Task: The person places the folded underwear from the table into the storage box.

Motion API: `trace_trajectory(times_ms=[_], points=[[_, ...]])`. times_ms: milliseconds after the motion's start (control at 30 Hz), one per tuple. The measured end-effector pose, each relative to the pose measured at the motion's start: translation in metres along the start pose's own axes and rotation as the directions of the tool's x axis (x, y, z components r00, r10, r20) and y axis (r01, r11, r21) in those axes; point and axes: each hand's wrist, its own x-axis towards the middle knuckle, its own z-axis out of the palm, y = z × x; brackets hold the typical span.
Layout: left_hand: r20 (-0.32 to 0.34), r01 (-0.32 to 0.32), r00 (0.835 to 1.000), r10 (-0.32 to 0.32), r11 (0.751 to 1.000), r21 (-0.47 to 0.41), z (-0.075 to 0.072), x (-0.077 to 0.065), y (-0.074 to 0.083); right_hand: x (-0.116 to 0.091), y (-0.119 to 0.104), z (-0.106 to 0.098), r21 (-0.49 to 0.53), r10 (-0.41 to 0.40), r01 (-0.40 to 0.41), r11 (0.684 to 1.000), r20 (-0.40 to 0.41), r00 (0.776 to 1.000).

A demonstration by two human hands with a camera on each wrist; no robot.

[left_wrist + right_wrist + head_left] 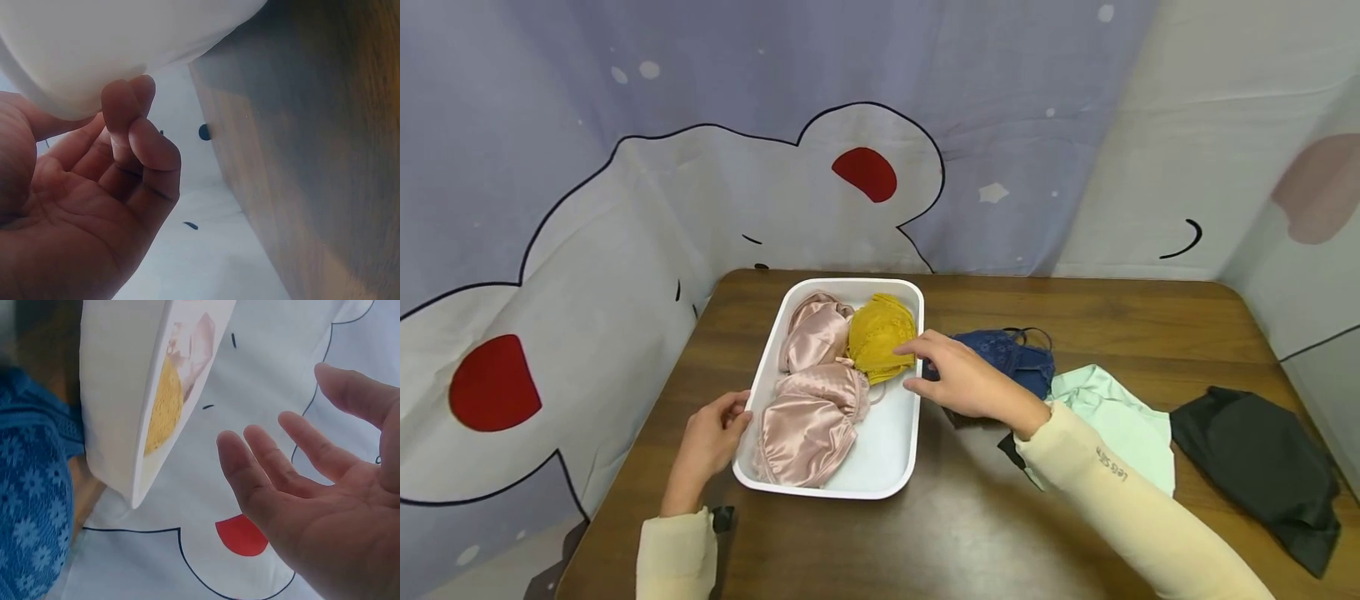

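A white tray (880, 454) stands on the table, holding a pink satin bra (808, 433) along its left side and a folded yellow lace bra (880, 329) at the back right. At the tray's left rim, my left hand (711, 437) holds the edge; in the left wrist view its curled fingers (153, 147) meet the outer wall below the rim. Over the right rim hovers my right hand (958, 375), fingers apart and nothing between them. The right wrist view shows that hand (312, 481) clear of the tray (115, 394).
Right of the tray lies a blue lace bra (988, 346), partly behind my right hand. Farther right are a mint-green garment (1120, 425) and a black garment (1258, 458). A patterned curtain (1000, 125) hangs behind the wooden table (1112, 304).
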Motion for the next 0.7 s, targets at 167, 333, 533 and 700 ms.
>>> trace_trajectory(times_ms=[167,333,533,700], points=[[0.009,0.011,1.0,-0.011,1.0,0.002,-0.001,0.0,0.0,-0.004,0.006,-0.006,0.015,0.009,-0.009,1.0,-0.016,1.0],[0.02,0.022,1.0,-0.022,1.0,0.003,-0.002,-0.001,0.002,-0.011,0.017,-0.016,0.001,0.022,-0.022,1.0,-0.053,0.998],[0.024,0.028,0.999,-0.027,1.0,-0.002,-0.003,-0.002,0.003,-0.022,0.038,-0.031,0.024,0.061,-0.059,0.998,-0.112,0.992],[0.018,0.02,1.0,-0.02,1.0,-0.004,-0.003,-0.001,0.003,-0.033,0.06,-0.043,0.028,0.125,-0.123,0.992,-0.14,0.982]])
